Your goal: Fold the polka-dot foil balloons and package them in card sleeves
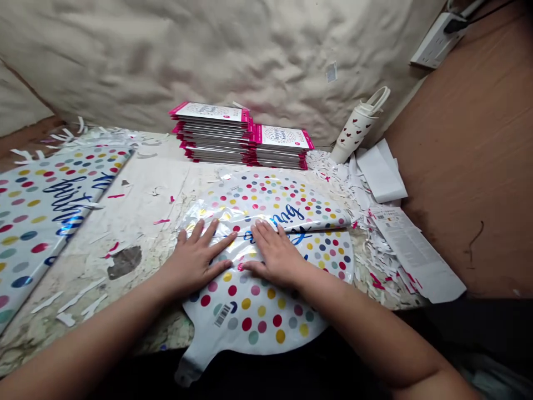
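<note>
A flat foil balloon (260,316) with coloured dots and blue lettering lies on the table before me, a fold running across its middle. Its narrow tail hangs past the table's front edge at lower left, near a barcode. My left hand (197,258) rests flat on the balloon's left part, fingers spread. To its right, my right hand (277,253) lies on the foil beside the fold, fingers stretched out and thumb apart. Neither hand grips anything that I can see.
More dotted foil balloons (29,222) lie at the left. Two stacks of pink-edged packages (216,133) stand at the back. A cream tumbler with hearts (353,130) leans at back right, near paper scraps (383,272) and a printed sheet (416,255). A power strip (441,39) hangs above.
</note>
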The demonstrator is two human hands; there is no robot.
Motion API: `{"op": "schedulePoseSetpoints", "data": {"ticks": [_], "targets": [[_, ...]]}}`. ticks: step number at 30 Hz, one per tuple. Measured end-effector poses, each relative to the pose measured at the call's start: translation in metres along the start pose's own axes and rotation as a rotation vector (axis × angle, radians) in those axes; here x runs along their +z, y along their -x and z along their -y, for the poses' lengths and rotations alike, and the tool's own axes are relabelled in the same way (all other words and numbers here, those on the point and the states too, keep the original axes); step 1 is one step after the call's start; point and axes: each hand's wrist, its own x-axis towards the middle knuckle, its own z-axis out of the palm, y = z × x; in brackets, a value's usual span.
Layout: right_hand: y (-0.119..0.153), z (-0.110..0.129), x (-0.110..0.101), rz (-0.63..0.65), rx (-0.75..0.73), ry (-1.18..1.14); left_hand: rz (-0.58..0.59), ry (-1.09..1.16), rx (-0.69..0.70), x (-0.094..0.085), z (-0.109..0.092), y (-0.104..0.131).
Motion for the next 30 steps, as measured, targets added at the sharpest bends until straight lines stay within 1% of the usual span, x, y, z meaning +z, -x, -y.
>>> {"op": "schedulePoseSetpoints", "data": {"ticks": [1,2,5,6,7,8,9,10,11,12,14,16,17,18,19,21,23,24,25,27,29,30], "targets": [[0.011,-0.011,0.003,0.016,0.064,0.001,0.007,0.001,-0.003,-0.001,0.001,0.000],[0.026,-0.028,0.003,0.005,0.179,0.012,0.025,0.005,-0.006,-0.002,0.001,-0.001],[0.080,-0.085,-0.004,-0.164,0.662,0.127,0.107,0.036,-0.043,-0.010,-0.005,-0.007],[0.096,-0.097,-0.005,-0.236,0.747,0.189,0.101,0.045,-0.062,-0.013,-0.011,-0.011],[0.108,-0.103,-0.005,-0.295,0.738,0.246,0.073,0.050,-0.071,-0.016,-0.021,-0.016],[0.115,-0.102,-0.004,-0.314,0.648,0.279,0.029,0.051,-0.066,-0.018,-0.032,-0.021],[0.118,-0.097,-0.001,-0.311,0.530,0.297,-0.017,0.049,-0.051,-0.019,-0.045,-0.027],[0.116,-0.089,0.002,-0.290,0.421,0.299,-0.036,0.048,-0.027,-0.018,-0.059,-0.032],[0.111,-0.080,0.005,-0.265,0.361,0.290,-0.022,0.050,-0.013,-0.017,-0.072,-0.037],[0.103,-0.072,0.005,-0.249,0.370,0.277,0.011,0.052,-0.011,-0.014,-0.084,-0.040],[0.087,-0.063,0.000,-0.264,0.535,0.234,0.067,0.055,-0.024,-0.007,-0.099,-0.044],[0.075,-0.060,-0.012,-0.302,0.711,0.164,0.075,0.058,-0.027,-0.001,-0.103,-0.044],[0.073,-0.059,-0.018,-0.329,0.758,0.140,0.064,0.061,-0.027,0.001,-0.103,-0.043],[0.073,-0.057,-0.023,-0.348,0.772,0.129,0.057,0.064,-0.027,0.003,-0.102,-0.043],[0.074,-0.053,-0.026,-0.347,0.755,0.129,0.054,0.068,-0.031,0.004,-0.100,-0.042],[0.076,-0.044,-0.023,-0.290,0.668,0.141,0.048,0.072,-0.033,0.004,-0.098,-0.041],[0.075,-0.038,-0.014,-0.225,0.620,0.137,0.040,0.073,-0.030,0.004,-0.097,-0.041],[0.072,-0.038,-0.009,-0.230,0.638,0.116,0.040,0.074,-0.029,0.004,-0.097,-0.042],[0.070,-0.042,-0.005,-0.265,0.680,0.071,0.044,0.073,-0.031,0.004,-0.098,-0.042],[0.064,-0.055,-0.002,-0.409,0.803,-0.155,0.067,0.071,-0.043,0.003,-0.098,-0.043],[0.060,-0.071,-0.010,-0.554,0.890,-0.440,0.085,0.074,-0.054,0.003,-0.100,-0.044],[0.059,-0.077,-0.017,-0.605,0.904,-0.552,0.086,0.077,-0.062,0.003,-0.101,-0.044]]}}
